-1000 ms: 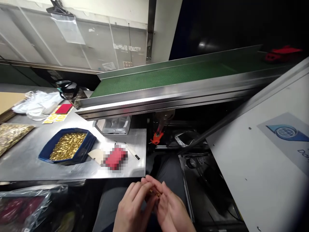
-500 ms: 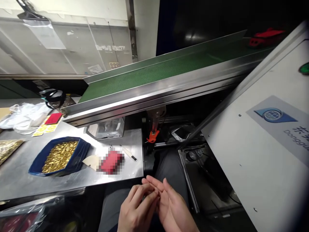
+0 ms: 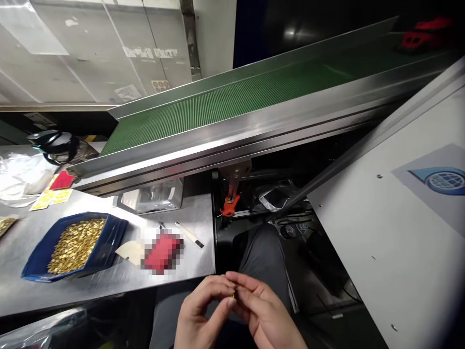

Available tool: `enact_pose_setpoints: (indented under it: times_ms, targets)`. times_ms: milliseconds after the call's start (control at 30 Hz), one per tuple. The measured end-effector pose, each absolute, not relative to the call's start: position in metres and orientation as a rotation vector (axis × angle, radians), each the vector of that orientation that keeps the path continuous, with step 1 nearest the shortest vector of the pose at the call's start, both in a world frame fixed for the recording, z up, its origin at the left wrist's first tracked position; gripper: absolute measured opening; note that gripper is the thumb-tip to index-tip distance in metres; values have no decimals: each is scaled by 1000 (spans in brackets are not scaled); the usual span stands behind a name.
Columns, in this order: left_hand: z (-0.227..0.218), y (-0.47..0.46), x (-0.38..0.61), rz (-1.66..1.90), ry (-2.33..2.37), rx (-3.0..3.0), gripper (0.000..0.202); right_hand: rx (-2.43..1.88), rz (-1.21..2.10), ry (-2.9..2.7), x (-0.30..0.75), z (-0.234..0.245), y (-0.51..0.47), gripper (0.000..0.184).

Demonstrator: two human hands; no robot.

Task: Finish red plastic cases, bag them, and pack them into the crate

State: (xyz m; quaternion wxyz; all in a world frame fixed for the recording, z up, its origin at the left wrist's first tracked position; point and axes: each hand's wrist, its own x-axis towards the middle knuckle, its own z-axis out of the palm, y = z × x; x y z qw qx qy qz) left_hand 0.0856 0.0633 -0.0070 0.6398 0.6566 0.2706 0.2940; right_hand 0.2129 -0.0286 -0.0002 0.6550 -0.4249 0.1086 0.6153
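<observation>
My left hand (image 3: pixel 198 317) and my right hand (image 3: pixel 267 315) meet low in the view, over my lap. Their fingertips pinch together on a tiny gold-coloured piece (image 3: pixel 233 294), barely visible between them. To the left, on the steel table (image 3: pixel 90 286), stands a blue tray (image 3: pixel 32 266) filled with several small gold pieces (image 3: pixel 74 238). A blurred red item (image 3: pixel 162 252) lies near the table's front right corner, close to my left hand.
A green conveyor belt (image 3: pixel 232 99) with steel side rails slopes up to the right above the table. A white machine panel (image 3: pixel 399 242) fills the right side. Clear plastic bags (image 3: pixel 20 174), yellow cards and a small stick (image 3: pixel 189 234) lie on the table.
The view has shifted, so the table and tray sit further left. My fingers have curled in from a looser pose to a tighter pinch around the small gold piece.
</observation>
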Motion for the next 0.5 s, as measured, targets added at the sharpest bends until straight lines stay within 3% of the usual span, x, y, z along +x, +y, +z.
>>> enact_pose_setpoints:
  times_ms: [267,500]
  targets:
    - [-4,74,81,657,690,1285,7,-1169,1355,1,227,-5,-23,42]
    - [-6,78,73,615,787,1244,5,-1105,1358,-47,223,5,-15,35]
